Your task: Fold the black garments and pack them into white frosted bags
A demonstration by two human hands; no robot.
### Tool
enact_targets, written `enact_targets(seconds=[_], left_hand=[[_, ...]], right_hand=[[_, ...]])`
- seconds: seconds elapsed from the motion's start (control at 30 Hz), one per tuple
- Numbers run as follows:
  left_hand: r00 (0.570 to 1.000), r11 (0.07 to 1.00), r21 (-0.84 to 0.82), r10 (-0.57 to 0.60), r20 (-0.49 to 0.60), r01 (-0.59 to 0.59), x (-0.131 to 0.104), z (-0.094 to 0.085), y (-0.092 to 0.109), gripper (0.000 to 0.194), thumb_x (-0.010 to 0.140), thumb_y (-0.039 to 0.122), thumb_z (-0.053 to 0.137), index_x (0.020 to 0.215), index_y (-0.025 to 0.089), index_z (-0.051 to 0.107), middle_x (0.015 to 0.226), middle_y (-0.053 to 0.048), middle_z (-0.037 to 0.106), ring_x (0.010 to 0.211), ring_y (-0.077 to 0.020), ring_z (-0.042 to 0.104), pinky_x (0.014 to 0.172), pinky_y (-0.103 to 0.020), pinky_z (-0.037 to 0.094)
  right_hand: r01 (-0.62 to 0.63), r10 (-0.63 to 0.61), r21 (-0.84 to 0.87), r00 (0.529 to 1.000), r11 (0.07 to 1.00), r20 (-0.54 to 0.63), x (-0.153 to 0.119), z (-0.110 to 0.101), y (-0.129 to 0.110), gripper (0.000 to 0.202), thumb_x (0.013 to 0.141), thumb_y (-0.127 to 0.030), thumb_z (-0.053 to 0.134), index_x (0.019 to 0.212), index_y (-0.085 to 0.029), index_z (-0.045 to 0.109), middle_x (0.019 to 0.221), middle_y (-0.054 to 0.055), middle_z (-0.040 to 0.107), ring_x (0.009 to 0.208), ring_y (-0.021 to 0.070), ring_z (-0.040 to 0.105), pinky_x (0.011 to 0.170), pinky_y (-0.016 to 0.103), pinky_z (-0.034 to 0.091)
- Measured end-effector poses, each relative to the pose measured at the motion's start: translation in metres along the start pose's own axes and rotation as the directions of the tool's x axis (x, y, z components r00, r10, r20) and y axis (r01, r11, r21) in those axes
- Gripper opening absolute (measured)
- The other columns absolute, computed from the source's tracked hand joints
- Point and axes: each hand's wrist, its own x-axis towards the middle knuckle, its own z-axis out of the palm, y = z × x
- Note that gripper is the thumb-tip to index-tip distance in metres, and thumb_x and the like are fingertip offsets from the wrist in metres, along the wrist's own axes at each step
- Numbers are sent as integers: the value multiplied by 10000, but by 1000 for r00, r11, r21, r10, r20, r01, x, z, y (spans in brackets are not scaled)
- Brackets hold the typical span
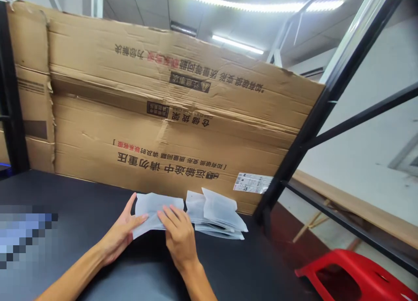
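A stack of translucent white plastic bags lies on the black table close to the cardboard wall. My left hand grips the left edge of this stack, thumb on top. My right hand presses flat on its right part, fingers spread forward. A second pile of the same white bags lies just to the right, touching the first, some sheets fanned out at angles.
A tall flattened cardboard box with printed text stands along the table's back edge. A black metal rack post rises at the right. A red plastic stool sits on the floor lower right. A blurred patch covers the table's left.
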Motion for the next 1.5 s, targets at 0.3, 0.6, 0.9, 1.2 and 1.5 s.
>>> enact_targets(seconds=[0.3, 0.6, 0.9, 1.2, 1.5], left_hand=[[999, 977, 214, -16, 43, 7, 20, -34, -24, 1005, 830, 437, 753, 1571, 359, 77, 1360, -172, 599, 1063, -323, 699, 942, -527, 545], [989, 933, 356, 4, 146, -56, 35, -47, -50, 820, 858, 503, 691, 1529, 276, 278, 1201, -133, 677, 952, -249, 697, 839, -392, 570], [989, 927, 373, -22, 146, -35, 40, -56, -57, 791, 816, 529, 720, 1472, 234, 392, 1123, -116, 704, 953, -258, 683, 816, -359, 557], [994, 938, 347, -35, 101, -2, 37, -51, -53, 736, 724, 559, 789, 1348, 239, 566, 1024, -103, 726, 890, -275, 701, 778, -381, 561], [993, 957, 289, -2, 117, -32, 17, -12, -30, 952, 738, 499, 808, 1521, 383, 278, 1432, -139, 515, 1060, -300, 673, 891, -420, 533]], right_hand=[[-288, 85, -286, 824, 914, -560, -33, -116, 102, 446, 907, -100, 455, 1259, -285, 658, 1275, 55, 684, 1246, 287, 562, 1034, 531, 422], [-351, 298, -308, 932, 884, -206, -159, -182, 127, 460, 791, -148, 437, 1070, -347, 743, 1179, 17, 728, 1185, 306, 626, 1054, 562, 412], [-604, 614, -179, 789, 776, 1, -122, -168, 125, 486, 800, -283, 415, 1214, -312, 668, 1307, 31, 661, 1338, 285, 496, 1129, 542, 353], [-616, 589, -41, 768, 786, -250, -53, -113, 152, 272, 868, -300, 445, 1022, -221, 655, 996, 107, 756, 930, 281, 709, 867, 470, 523], [-432, 503, 270, 806, 860, -312, -2, -83, 78, 183, 910, -213, 436, 769, -234, 552, 1204, 92, 707, 1070, 223, 671, 906, 372, 530]])
